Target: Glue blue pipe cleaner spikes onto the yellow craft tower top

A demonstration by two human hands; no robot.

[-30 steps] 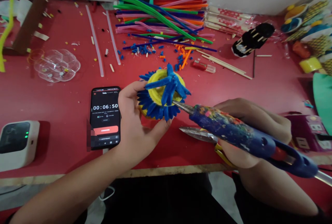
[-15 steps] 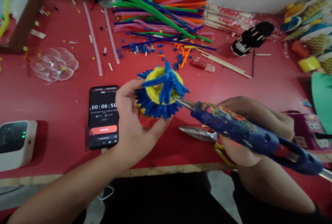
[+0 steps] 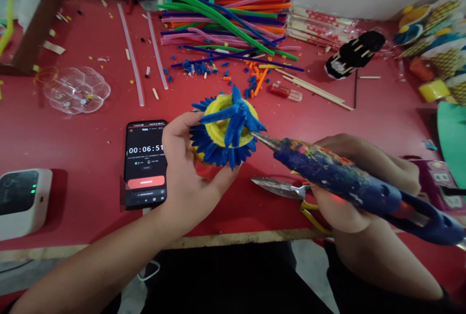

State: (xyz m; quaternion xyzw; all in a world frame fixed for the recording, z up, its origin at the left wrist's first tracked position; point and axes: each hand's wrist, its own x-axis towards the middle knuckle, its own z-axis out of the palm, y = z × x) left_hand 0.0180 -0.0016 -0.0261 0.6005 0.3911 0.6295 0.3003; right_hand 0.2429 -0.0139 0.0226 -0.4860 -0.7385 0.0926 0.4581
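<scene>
Just above the front half of the red desk [image 3: 91,149], as the head view has it, the craft piece [image 3: 228,134] is raised in the left hand [image 3: 185,163], tilted so that its round opening faces up toward the camera. Its rim is a thick, fuzzy yellow ring, hollow inside, and several plush blue strips meet in a small peak over that ring, splaying outward like the legs of a starfish. Below the rim a dense fringe of pointed blue petals fans out, and a bit more yellow shows beneath it at the lower left. The left hand curves around the piece, fingers on its far left side and thumb under the front of the fringe. From the right, the right hand [image 3: 371,161] is wrapped around a long blue glue gun [image 3: 327,173], its barrel blotched with colourful spatters; the metal nozzle points at the lower right of the yellow ring, though whether it touches cannot be told. Scissors [image 3: 278,188] with yellow handles lie near the desk's front edge, partly behind the right hand. Beside the left wrist is a phone [image 3: 145,158], and fuzzy sticks [image 3: 222,18] are heaped along the back edge.
</scene>
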